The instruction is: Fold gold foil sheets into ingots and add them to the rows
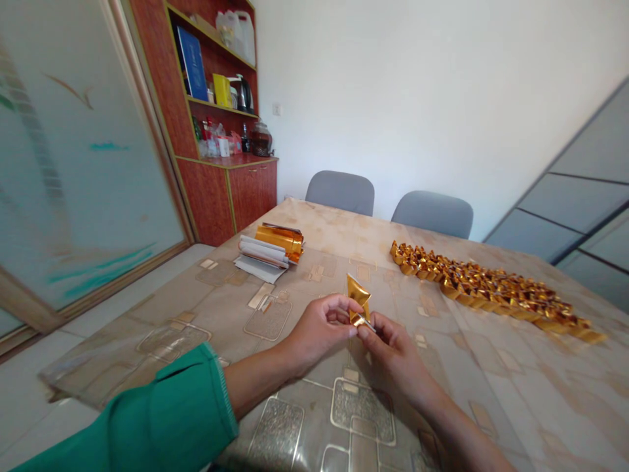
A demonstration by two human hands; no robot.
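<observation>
"Where's the gold foil piece (358, 293)?"

"Over the table (540, 406), pinched by the left hand (325, 324) at eight o'clock and, as far as I can tell, the right hand (390, 341) at four."

"Beyond?"

"Foil sheets (272, 248) at ten, folded pieces (484, 286) at three."

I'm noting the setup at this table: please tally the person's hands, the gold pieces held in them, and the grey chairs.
Left hand and right hand: 2
Held gold piece: 1
Grey chairs: 2
Total: 5
</observation>
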